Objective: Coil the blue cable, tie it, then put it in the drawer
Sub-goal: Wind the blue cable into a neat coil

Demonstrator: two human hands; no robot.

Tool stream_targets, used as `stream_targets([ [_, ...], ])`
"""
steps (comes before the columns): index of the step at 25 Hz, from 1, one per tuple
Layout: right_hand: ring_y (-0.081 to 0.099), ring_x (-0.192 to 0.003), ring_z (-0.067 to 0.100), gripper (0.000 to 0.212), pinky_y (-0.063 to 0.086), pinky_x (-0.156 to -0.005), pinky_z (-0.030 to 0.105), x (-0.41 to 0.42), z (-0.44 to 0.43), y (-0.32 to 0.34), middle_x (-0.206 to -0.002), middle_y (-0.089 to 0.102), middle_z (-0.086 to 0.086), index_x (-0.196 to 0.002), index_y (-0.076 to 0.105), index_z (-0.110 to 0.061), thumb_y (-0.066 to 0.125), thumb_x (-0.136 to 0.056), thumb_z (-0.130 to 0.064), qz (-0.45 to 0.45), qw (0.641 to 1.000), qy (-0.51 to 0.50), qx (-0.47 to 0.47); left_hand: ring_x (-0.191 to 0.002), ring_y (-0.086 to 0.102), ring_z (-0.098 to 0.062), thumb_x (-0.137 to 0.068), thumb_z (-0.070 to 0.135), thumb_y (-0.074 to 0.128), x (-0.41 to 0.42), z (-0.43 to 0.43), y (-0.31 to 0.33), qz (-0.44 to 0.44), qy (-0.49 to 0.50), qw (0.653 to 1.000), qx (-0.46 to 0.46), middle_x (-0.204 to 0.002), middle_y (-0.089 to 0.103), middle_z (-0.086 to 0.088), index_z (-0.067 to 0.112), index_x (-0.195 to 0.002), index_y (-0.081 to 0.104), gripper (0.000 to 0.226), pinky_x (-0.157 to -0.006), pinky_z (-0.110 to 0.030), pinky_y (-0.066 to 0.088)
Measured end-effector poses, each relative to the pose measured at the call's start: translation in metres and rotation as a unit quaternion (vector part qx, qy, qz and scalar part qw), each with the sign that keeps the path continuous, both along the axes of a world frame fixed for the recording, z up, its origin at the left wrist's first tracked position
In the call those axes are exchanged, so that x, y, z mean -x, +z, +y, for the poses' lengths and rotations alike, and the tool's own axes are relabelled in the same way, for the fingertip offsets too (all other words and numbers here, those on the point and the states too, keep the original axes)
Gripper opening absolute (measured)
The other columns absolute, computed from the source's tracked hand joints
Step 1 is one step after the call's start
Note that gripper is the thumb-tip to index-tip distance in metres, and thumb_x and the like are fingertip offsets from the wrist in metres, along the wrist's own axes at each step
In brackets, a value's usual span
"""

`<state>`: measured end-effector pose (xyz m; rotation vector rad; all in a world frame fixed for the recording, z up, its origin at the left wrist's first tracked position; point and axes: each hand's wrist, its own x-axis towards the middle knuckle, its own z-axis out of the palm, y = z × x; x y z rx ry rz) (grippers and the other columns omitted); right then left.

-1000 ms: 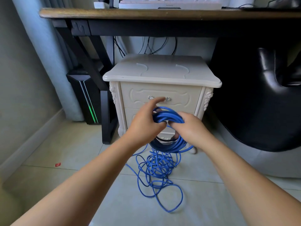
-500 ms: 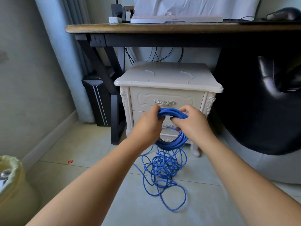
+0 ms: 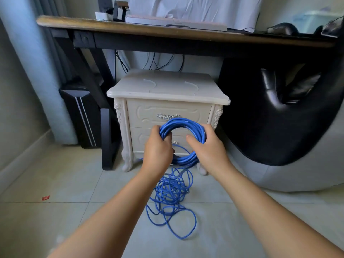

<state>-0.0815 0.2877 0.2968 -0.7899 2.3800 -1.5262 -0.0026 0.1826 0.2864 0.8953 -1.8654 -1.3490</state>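
Note:
A blue cable is partly wound into a round coil (image 3: 183, 125) held up in front of a cream nightstand (image 3: 167, 90). My left hand (image 3: 158, 151) grips the coil's left side, fingers curled through the ring. My right hand (image 3: 208, 148) holds the coil's right side, thumb across the strands. The rest of the cable lies as a loose tangle (image 3: 172, 198) on the floor tiles below the coil. The nightstand's top drawer (image 3: 149, 113) with a silver handle (image 3: 167, 116) is closed; the lower drawer is mostly hidden behind my hands.
A dark wooden desk (image 3: 130, 27) stands over the nightstand, its black leg (image 3: 107, 138) at the left. A black computer tower (image 3: 81, 116) stands by the curtain. A black office chair (image 3: 279, 108) fills the right. A small red scrap (image 3: 45, 197) lies on the floor.
The coil has grown and opened into a clear ring. My hands have spread apart to its left and right sides. The camera has tilted up, showing more of the desk.

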Motion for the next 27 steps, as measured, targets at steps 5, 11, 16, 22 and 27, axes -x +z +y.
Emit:
stream_targets([
  [5,0.062,-0.065,0.02,0.027,0.041,-0.046,0.024,0.01,-0.011,-0.017,-0.084,0.069,0.0,-0.105,0.051,-0.04,0.063,-0.081,-0.038,-0.047,0.999,0.006,0.004,-0.074,0.064,-0.031,-0.1,0.023,0.046,0.013,-0.007,-0.018,0.003,0.029,0.999,0.034,-0.07,0.059,-0.001,0.02,-0.1,0.049,0.005,-0.067,-0.045,0.05],
  [11,0.07,-0.076,0.026,0.019,0.061,-0.061,0.04,0.014,-0.032,-0.035,-0.086,0.073,0.001,-0.095,0.045,-0.037,0.053,-0.091,-0.02,-0.115,0.993,0.007,0.039,-0.075,0.061,-0.034,-0.098,0.023,0.046,0.034,-0.008,-0.037,0.037,0.09,0.994,-0.039,-0.075,0.06,-0.006,0.026,-0.091,0.047,0.008,-0.068,-0.051,0.051],
  [16,0.071,-0.058,0.028,0.034,0.06,-0.052,0.044,0.024,-0.037,-0.043,-0.075,0.071,0.013,-0.106,0.05,-0.024,0.047,-0.088,0.004,-0.217,0.97,0.028,0.101,-0.06,0.062,-0.015,-0.096,0.021,0.05,0.036,-0.008,-0.043,0.04,0.062,0.99,-0.122,-0.076,0.065,-0.008,0.021,-0.096,0.052,0.002,-0.058,-0.027,0.048],
  [22,0.06,-0.046,0.011,0.033,0.047,-0.043,0.022,0.052,-0.032,-0.032,-0.071,0.068,0.013,-0.101,0.052,-0.03,0.041,-0.089,-0.001,-0.013,0.995,0.071,-0.07,-0.071,0.061,-0.009,-0.086,0.027,0.066,0.022,-0.032,-0.038,-0.104,-0.051,0.993,-0.01,-0.082,0.068,0.01,0.023,-0.102,0.062,0.017,-0.067,-0.023,0.046],
  [27,0.059,-0.085,0.034,0.044,0.051,-0.073,0.039,0.043,-0.032,-0.037,-0.094,0.065,0.004,-0.125,0.043,-0.039,0.047,-0.091,-0.012,0.224,0.914,0.192,-0.278,-0.076,0.062,-0.007,-0.086,0.013,0.062,0.018,-0.035,-0.035,-0.142,-0.168,0.967,0.131,-0.092,0.068,0.008,0.028,-0.121,0.055,0.039,-0.067,-0.015,0.046],
])
